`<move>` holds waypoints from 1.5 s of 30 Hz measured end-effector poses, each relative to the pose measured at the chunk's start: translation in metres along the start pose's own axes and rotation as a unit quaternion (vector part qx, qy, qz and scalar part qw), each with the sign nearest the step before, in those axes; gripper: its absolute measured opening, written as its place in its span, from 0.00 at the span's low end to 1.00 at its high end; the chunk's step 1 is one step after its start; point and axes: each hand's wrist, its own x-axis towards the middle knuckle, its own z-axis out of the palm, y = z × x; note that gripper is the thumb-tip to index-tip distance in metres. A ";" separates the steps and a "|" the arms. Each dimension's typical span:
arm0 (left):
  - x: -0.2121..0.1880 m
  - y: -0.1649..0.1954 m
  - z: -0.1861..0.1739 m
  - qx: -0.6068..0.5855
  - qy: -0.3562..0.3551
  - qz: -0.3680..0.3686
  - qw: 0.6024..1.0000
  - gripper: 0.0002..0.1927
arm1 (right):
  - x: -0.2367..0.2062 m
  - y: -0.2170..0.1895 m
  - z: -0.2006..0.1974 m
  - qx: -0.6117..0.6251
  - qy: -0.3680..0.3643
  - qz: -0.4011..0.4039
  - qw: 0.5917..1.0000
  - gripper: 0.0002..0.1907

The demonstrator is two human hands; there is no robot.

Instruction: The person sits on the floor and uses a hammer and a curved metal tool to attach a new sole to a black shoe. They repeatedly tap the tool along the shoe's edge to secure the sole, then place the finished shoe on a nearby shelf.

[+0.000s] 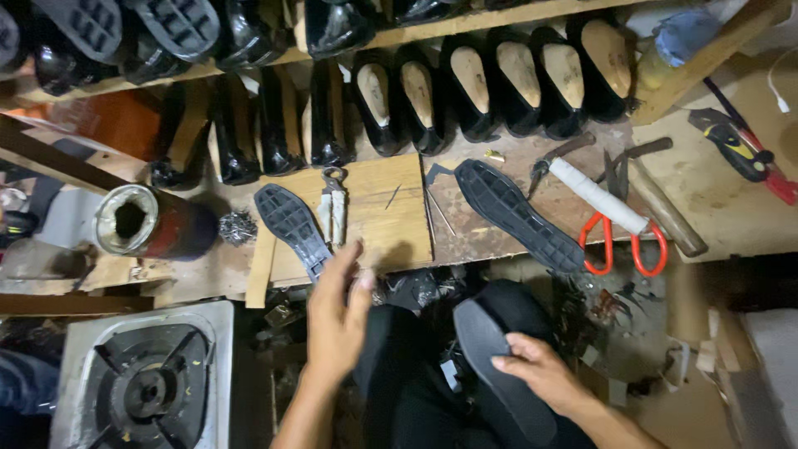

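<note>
My left hand [337, 312] is open with fingers spread, just below the heel end of a black rubber sole [291, 224] that lies tread-up on a wooden board [382, 216]. My right hand [540, 370] presses on a black shoe with a smooth dark sole [499, 366] resting on my lap. A second black treaded sole [515, 216] lies on the bench to the right. Metal pincers [334, 208] lie beside the left sole.
Rows of black shoes on wooden lasts [499, 83] stand at the back of the bench. A glue tin [145, 220] sits left; orange-handled scissors [623, 241], a taped hammer [598, 195] and pliers lie right. A gas stove [145, 378] stands lower left.
</note>
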 end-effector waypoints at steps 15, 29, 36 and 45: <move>0.099 -0.002 -0.001 0.041 -0.030 0.081 0.995 0.23 | 0.006 0.003 0.021 -0.322 0.068 -0.030 0.944 0.22; 0.261 -0.102 -0.036 0.198 0.057 0.092 0.974 0.24 | 0.021 0.009 0.022 -0.326 0.065 0.017 0.943 0.21; 0.296 -0.107 0.005 0.196 -0.052 -0.018 0.979 0.33 | 0.028 0.015 0.015 -0.286 0.086 -0.009 0.954 0.23; 0.327 -0.091 0.029 0.368 -0.073 -0.093 0.922 0.50 | 0.027 0.022 0.013 -0.310 0.109 0.018 0.944 0.22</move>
